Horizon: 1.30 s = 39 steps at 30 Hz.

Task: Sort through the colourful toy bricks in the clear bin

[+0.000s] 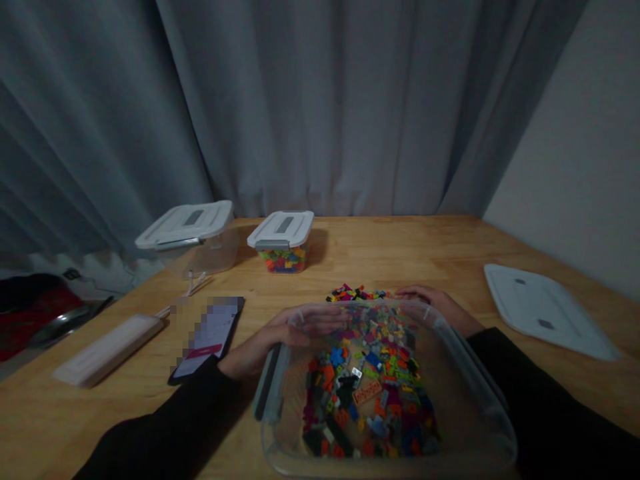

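Observation:
A clear plastic bin point(470, 400) without a lid stands close in front of me, with mixed toy building bricks point(367, 393) spread over its floor. Past its far rim lies a loose pile of small bricks point(355, 292) on the table. My left hand point(300, 325) reaches around the bin's far left corner, its fingers stretched out flat and partly seen through the clear wall. From the other side my right hand point(435, 300) comes behind the far rim with extended fingers beside the pile. Each hand appears empty, though the bin partly covers both.
At the back left stand a larger lidded clear bin point(210, 257) and a smaller lidded box point(283, 257) of bricks. A phone point(215, 337) and a pale oblong case with a cord point(110, 347) lie at left. A white lid point(545, 310) rests at right, near the wall.

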Motion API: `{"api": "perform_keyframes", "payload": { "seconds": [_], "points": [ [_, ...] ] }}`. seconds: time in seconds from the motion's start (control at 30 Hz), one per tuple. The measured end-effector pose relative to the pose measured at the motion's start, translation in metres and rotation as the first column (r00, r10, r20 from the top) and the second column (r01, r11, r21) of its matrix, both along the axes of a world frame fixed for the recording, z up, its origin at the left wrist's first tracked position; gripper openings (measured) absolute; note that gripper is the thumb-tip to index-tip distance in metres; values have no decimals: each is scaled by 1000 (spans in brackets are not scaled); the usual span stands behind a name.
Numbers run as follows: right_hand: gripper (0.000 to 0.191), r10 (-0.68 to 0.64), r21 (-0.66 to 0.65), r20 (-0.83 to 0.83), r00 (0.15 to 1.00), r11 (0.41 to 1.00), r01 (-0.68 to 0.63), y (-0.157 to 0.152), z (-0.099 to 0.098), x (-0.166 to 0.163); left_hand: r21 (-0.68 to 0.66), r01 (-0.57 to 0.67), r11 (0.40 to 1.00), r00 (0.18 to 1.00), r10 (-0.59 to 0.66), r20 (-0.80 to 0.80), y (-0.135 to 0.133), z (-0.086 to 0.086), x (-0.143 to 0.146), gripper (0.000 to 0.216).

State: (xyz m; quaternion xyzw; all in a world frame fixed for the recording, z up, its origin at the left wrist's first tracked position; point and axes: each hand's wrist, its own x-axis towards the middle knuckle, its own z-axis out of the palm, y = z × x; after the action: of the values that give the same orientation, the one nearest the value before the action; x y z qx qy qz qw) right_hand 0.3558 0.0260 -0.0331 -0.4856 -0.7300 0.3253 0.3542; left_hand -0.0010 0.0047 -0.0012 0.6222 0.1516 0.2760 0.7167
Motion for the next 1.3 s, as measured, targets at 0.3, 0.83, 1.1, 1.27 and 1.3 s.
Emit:
{"api": "perform_keyframes", "payload": {
  "seconds": [0.3, 0.83, 1.1, 1.27, 1.3],
  "points": [
    [39, 23, -23, -36, 999, 999, -24, -4, 5, -1, 0, -18, 1000, 1000, 18, 7, 0, -5, 0, 72],
    [35, 65, 160, 200, 978, 982, -98, 24, -30, 14, -11, -8, 1000, 1000, 8, 4, -1, -2, 0, 73],
    [33, 120, 180, 221, 968, 970, -161, 27, -45, 16, -6, -18, 1000, 1000, 18, -6, -4, 1, -1, 70],
    [35, 141, 143, 221, 965, 974, -175, 21, -37, 14, -8, -11, 1000, 1000, 11, 17, -2, -2, -1, 72],
    [35, 144, 140, 222, 964, 974, -178, 20, -34, 14, -8, -8, 1000, 1000, 8, 23, -2, -4, -1, 72]
  ]
}}
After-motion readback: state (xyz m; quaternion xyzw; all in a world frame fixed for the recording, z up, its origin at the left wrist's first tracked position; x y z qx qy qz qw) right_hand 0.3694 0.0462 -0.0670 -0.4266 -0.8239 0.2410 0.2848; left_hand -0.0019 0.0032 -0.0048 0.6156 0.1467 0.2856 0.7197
